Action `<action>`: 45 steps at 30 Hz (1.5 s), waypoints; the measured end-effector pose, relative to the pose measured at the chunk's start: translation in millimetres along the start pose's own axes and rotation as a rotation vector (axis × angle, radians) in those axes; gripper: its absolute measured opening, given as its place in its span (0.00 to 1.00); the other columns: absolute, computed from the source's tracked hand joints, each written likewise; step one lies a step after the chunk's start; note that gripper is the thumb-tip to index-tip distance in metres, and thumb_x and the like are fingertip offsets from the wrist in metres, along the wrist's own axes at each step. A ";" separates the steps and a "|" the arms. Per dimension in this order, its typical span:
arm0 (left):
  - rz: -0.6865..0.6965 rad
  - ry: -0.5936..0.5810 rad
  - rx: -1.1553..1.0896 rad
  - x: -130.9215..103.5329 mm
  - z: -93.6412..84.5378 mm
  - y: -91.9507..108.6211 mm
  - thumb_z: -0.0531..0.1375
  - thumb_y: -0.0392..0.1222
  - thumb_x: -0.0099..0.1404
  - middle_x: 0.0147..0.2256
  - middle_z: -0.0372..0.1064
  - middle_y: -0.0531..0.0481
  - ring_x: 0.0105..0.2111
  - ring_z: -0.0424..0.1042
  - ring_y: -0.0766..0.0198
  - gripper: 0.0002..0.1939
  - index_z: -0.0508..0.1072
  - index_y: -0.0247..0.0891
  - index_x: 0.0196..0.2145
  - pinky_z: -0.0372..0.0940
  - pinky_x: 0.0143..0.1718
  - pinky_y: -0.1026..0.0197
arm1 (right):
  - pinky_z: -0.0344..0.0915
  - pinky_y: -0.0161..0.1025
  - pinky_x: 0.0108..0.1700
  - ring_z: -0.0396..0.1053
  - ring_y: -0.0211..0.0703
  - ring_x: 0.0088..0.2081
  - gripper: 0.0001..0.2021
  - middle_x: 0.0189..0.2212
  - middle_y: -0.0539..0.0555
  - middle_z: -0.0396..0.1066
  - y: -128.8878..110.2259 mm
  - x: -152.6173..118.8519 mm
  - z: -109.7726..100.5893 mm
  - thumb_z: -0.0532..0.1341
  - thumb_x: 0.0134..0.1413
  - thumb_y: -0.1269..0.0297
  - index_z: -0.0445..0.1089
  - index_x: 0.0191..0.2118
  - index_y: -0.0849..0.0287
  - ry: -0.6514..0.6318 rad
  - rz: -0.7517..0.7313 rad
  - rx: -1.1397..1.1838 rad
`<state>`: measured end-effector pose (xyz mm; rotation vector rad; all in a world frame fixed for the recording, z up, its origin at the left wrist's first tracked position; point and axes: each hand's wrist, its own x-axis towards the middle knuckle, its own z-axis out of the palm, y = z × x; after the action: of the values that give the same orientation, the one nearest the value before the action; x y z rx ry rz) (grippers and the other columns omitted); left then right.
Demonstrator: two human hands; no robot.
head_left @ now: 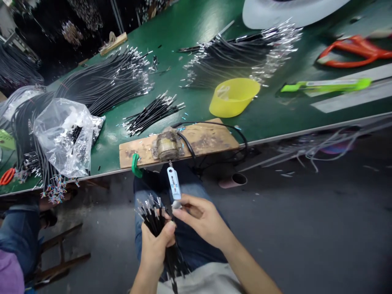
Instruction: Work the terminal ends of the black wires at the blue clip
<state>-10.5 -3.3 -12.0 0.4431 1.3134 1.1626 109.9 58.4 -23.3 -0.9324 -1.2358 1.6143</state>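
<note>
A bundle of black cables [176,261] with silvery tips is wrapped in my left hand [157,241], over my lap. Beside it, my right hand [205,218] pinches a small greyish piece [176,205] between thumb and fingers, just below a light blue plastic part [174,183]. That part hangs from the shaft of a small motor [168,145] on a wooden board [211,136] at the table edge. Behind the board lies a small pile of short black cables [153,113].
The green table [269,118] bears long cable bundles [107,77], a plastic bag [65,134], a yellow ring [234,97], red-handled scissors [357,51] and a green cutter [327,85]. A green clamp [135,165] projects below the edge. Another person's leg [20,232] shows at left.
</note>
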 end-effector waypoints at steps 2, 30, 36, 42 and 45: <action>-0.017 -0.032 -0.037 -1.6 1.4 4.4 0.68 0.53 0.47 0.21 0.63 0.53 0.15 0.51 0.76 0.19 0.71 0.34 0.27 0.47 0.16 0.68 | 0.63 0.35 0.28 0.64 0.38 0.23 0.09 0.21 0.51 0.68 3.6 4.7 2.5 0.62 0.47 0.59 0.71 0.26 0.60 0.006 0.029 -0.015; 0.052 0.137 0.061 -0.8 10.2 6.4 0.62 0.53 0.53 0.11 0.60 0.54 0.10 0.56 0.71 0.17 0.72 0.34 0.21 0.54 0.14 0.66 | 0.61 0.34 0.22 0.63 0.36 0.21 0.11 0.25 0.50 0.64 4.1 -10.1 33.4 0.58 0.55 0.59 0.70 0.25 0.57 0.200 -0.077 0.158; -0.002 0.124 0.027 2.1 6.2 4.9 0.66 0.53 0.47 0.11 0.52 0.60 0.10 0.48 0.76 0.18 0.71 0.35 0.26 0.47 0.12 0.69 | 0.63 0.35 0.34 0.65 0.40 0.30 0.12 0.26 0.51 0.67 9.2 -8.4 24.9 0.60 0.53 0.56 0.72 0.27 0.58 0.183 -0.052 0.152; -0.035 0.069 0.045 -0.1 4.2 2.5 0.66 0.58 0.44 0.11 0.48 0.62 0.10 0.44 0.78 0.22 0.68 0.36 0.21 0.44 0.11 0.70 | 0.62 0.33 0.28 0.62 0.36 0.24 0.15 0.23 0.50 0.66 10.8 -8.9 20.9 0.61 0.50 0.52 0.72 0.28 0.61 0.034 0.117 0.374; -0.041 0.038 0.088 -1.2 5.0 3.7 0.64 0.60 0.48 0.10 0.47 0.62 0.09 0.43 0.78 0.23 0.68 0.36 0.19 0.41 0.10 0.70 | 0.63 0.33 0.28 0.61 0.36 0.24 0.16 0.23 0.50 0.65 8.2 -6.6 13.5 0.60 0.51 0.51 0.72 0.30 0.61 0.056 0.121 0.361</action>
<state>-7.3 -1.1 -6.9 0.4585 1.4043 1.0868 98.0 46.9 -28.0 -0.8264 -0.8241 1.8175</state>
